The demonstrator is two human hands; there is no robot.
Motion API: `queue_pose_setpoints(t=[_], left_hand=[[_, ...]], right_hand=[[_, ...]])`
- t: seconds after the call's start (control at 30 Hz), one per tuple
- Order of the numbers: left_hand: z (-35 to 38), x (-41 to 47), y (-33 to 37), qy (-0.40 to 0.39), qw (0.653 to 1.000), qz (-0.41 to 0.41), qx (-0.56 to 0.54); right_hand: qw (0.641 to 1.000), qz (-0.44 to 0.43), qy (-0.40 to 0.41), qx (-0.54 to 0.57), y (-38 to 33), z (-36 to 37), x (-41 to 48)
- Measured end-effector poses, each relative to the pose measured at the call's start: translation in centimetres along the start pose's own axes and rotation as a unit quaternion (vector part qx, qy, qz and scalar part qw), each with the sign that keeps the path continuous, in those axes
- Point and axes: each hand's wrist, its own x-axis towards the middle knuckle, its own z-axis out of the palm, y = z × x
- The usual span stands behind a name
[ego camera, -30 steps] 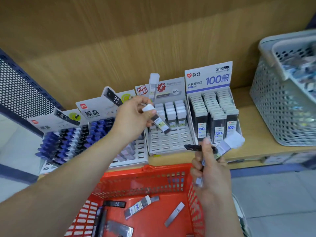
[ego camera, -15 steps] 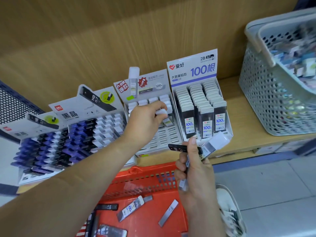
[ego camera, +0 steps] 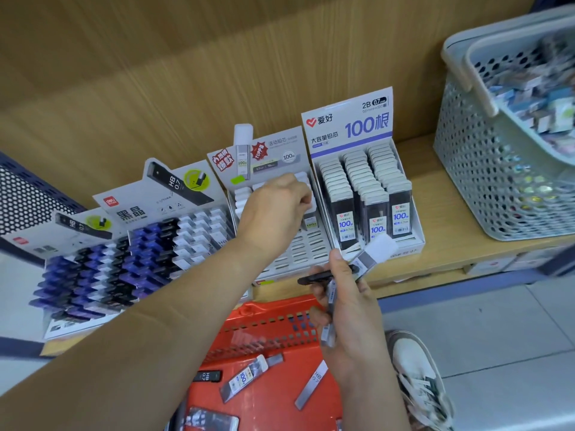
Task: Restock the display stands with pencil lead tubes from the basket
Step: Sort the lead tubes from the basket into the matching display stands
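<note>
Nearest me, the red basket [ego camera: 264, 331] sits below the shelf edge, with loose lead tubes [ego camera: 244, 379] lying flat on its floor. Just above its rim my right hand [ego camera: 345, 309] stands upright, thumb pointing up. Its fingers are curled round a fan of tubes: a white-capped tube [ego camera: 373, 253] sticks up to the right, and a black tube [ego camera: 323, 276] pokes out to the left.

My left arm reaches diagonally from the lower left. My left hand [ego camera: 277, 209] is knuckles-up over the middle stand [ego camera: 298, 250], fingertips pinched on the top of a labelled tube [ego camera: 311, 223] standing in its right column. The full stand [ego camera: 367, 194] beside it holds dark tubes, and the left stands [ego camera: 155, 244] hold blue and black ones. All sit on the wooden shelf [ego camera: 451, 250], with a grey basket [ego camera: 485, 181] at the far right
</note>
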Motion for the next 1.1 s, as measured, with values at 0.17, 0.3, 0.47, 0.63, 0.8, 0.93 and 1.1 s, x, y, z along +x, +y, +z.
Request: queue_pose_setpoints(t=[0.17, 0.3, 0.47, 0.63, 0.8, 0.93, 1.1], left_hand=[[-1.8, -0.8, 1.2, -0.06, 0.983, -0.102, -0.139], [-5.5, -2.6, 2.8, -0.219, 0.863, -0.227, -0.394], [-7.9, -4.9, 0.7, -0.16, 0.916, -0.224, -0.291], [-11.0, -7.4, -2.1, -0.059, 0.881, -0.297, -0.365], [-13.0, -9.6, -4.6, -0.01, 0.834, -0.326, -0.445], [-13.9, -10.7, -5.9, 0.003, 0.793, -0.319, -0.52], [-14.6, -10.9, -6.4, -0.044, 0.819, -0.277, -0.501]], right_hand=[[0.997, 0.019, -0.074, -0.019, -0.1, 0.1, -0.1], [0.979, 0.007, -0.16, -0.124, 0.5, 1.0, -0.8], [0.938, -0.06, -0.204, -0.272, 1.7, 3.2, -1.4], [0.925, -0.043, -0.272, -0.264, 2.4, 4.7, -2.7], [0.943, -0.025, -0.258, -0.207, 3.4, 6.1, -3.5], [0.979, -0.027, -0.171, -0.104, 4.5, 6.8, -3.0], [0.983, 0.1, -0.139, 0.066, 4.8, 7.1, -2.6]])
